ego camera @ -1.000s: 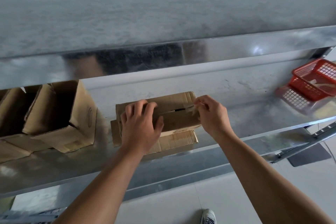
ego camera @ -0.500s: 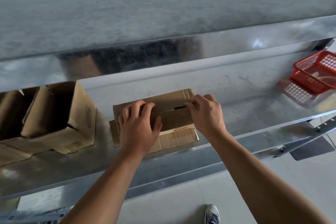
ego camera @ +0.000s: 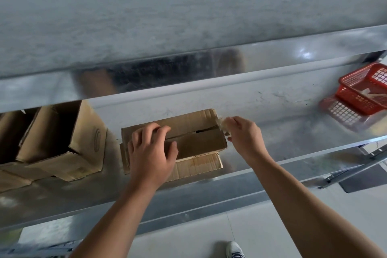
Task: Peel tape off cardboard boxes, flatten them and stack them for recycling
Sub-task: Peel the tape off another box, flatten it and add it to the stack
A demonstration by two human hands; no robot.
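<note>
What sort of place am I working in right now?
Probably a storeroom or warehouse rather than a home, though I can't be sure. A long, bare metal shelf holds several opened cardboard boxes and a red basket.

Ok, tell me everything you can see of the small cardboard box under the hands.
The small cardboard box is plain brown corrugated card, low and oblong, lying on flattened cardboard on the metal shelf. Its two top flaps are closed, with a dark gap along the seam. The left hand holds its top, fingers curled. At its far right corner the right hand pinches crumpled clear tape.
</note>
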